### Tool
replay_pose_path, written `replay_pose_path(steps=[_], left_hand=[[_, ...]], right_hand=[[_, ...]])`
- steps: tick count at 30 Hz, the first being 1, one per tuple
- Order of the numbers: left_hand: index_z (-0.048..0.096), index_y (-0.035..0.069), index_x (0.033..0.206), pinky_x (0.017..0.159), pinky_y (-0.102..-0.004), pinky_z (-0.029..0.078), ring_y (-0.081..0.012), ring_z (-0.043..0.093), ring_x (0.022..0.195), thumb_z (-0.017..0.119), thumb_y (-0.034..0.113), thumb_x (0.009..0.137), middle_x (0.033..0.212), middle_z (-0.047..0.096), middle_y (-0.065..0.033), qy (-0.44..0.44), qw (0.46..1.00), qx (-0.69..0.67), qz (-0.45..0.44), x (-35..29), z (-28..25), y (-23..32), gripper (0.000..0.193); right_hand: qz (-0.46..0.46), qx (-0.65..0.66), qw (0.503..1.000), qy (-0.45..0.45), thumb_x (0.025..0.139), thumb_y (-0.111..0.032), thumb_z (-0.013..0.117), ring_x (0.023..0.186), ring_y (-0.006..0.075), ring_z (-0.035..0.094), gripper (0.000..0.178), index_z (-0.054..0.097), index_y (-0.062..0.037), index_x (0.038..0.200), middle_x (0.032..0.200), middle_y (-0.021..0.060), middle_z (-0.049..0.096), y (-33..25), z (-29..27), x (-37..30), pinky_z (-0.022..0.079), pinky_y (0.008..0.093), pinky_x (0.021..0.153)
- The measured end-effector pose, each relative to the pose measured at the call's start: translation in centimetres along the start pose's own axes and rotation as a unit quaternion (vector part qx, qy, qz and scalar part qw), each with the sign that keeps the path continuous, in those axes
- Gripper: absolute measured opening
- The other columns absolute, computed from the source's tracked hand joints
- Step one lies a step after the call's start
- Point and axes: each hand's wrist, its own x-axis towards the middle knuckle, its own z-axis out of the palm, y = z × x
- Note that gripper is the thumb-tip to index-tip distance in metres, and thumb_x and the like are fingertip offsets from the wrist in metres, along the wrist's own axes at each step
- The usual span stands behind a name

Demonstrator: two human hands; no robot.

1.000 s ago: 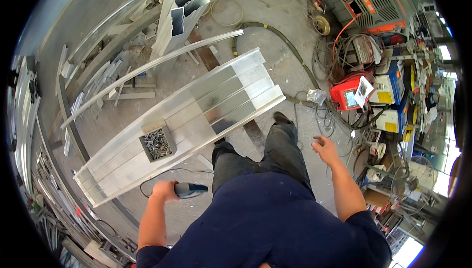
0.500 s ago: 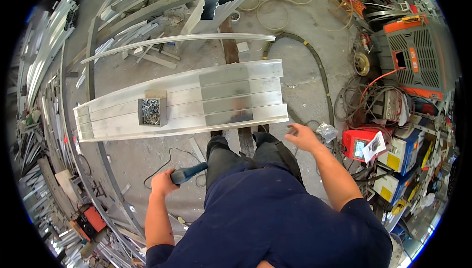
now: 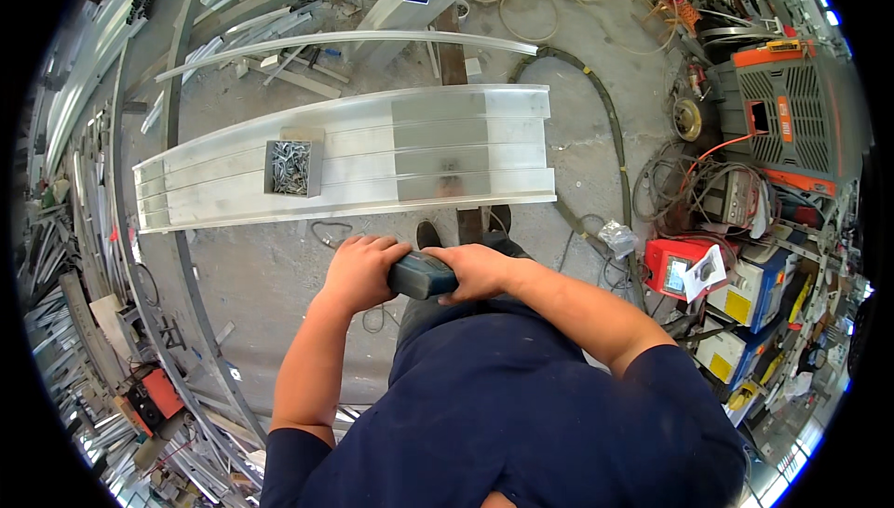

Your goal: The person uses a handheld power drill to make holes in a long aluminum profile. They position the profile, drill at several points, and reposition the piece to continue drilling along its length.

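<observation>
In front of my waist, both hands are closed on a dark teal and black power tool (image 3: 422, 276); its exact kind cannot be made out. My left hand (image 3: 366, 270) wraps round its left end. My right hand (image 3: 476, 270) grips the right end, thumb below. Beyond them lies a long silvery metal panel (image 3: 356, 187) with lengthwise ridges and a duller patch near its right end. An open box (image 3: 317, 171) full of loose screws (image 3: 291, 167) stands on the panel, left of its middle.
A thin metal strip (image 3: 335, 37) lies past the panel. Behind it rises a hollow metal profile (image 3: 402, 3). A thick dark hose (image 3: 616, 135) curves over the floor on the right, near a red machine (image 3: 666, 266) and an orange-grey machine (image 3: 787, 117). Metal lengths crowd the left.
The power tool has moved right and up to the front of my body in my left hand. My right hand, empty before, has come left and closed on it.
</observation>
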Motion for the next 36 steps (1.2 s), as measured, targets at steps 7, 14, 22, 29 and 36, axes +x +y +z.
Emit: replay_pose_path(steps=[7,14,22,29,36], left_hand=[[0.064,0.019,0.118,0.093,-0.0395,0.048,-0.0243,0.064,0.106,0.079,0.020,0.062,0.110,0.068,-0.0026,-0.089,0.993,-0.070,0.028,-2.5,1.7,-3.1,0.058],[0.065,0.015,0.115,0.086,-0.0406,0.051,-0.0290,0.065,0.099,0.081,0.018,0.058,0.105,0.069,-0.0074,-0.054,0.987,-0.145,0.034,-3.1,4.1,-3.2,0.058],[0.057,0.012,0.125,0.094,-0.0426,0.047,-0.0318,0.058,0.112,0.076,0.020,0.072,0.117,0.064,-0.0107,0.128,0.969,-0.193,-0.090,-2.9,5.2,-1.2,0.056],[0.069,0.004,0.105,0.082,-0.0445,0.052,-0.0345,0.067,0.090,0.066,0.034,0.084,0.095,0.072,-0.0129,-0.019,0.904,-0.258,-0.340,-6.1,12.4,0.2,0.037],[0.068,0.002,0.105,0.082,-0.0421,0.052,-0.0362,0.068,0.093,0.062,0.048,0.089,0.101,0.071,-0.0192,-0.118,0.838,-0.277,-0.455,-7.7,25.0,2.3,0.049]], right_hand=[[0.108,0.006,0.994,-0.028,0.073,-0.016,0.069,0.103,0.0390,0.063,0.084,0.032,-0.0109,0.148,0.107,0.0220,0.067,-3.9,3.4,0.6,0.050,0.0448,0.088],[0.086,0.015,0.996,-0.020,0.068,-0.016,0.068,0.087,0.0406,0.065,0.086,0.034,-0.0148,0.147,0.093,0.0221,0.068,-2.1,4.8,0.5,0.051,0.0462,0.078],[0.098,0.269,0.955,0.082,0.068,-0.014,0.068,0.080,0.0203,0.063,0.065,0.054,-0.0008,0.130,0.093,0.0116,0.068,2.8,2.6,-1.7,0.050,0.0334,0.076],[0.084,0.491,0.832,0.244,0.065,-0.008,0.067,0.070,0.0195,0.065,0.037,0.065,0.0036,0.100,0.080,0.0090,0.064,9.9,-5.5,-12.9,0.052,0.0330,0.067],[0.115,0.425,0.811,0.386,0.061,-0.009,0.065,0.060,0.0177,0.059,0.034,0.063,0.0028,0.093,0.073,0.0081,0.061,14.5,-11.6,-25.6,0.051,0.0319,0.062]])
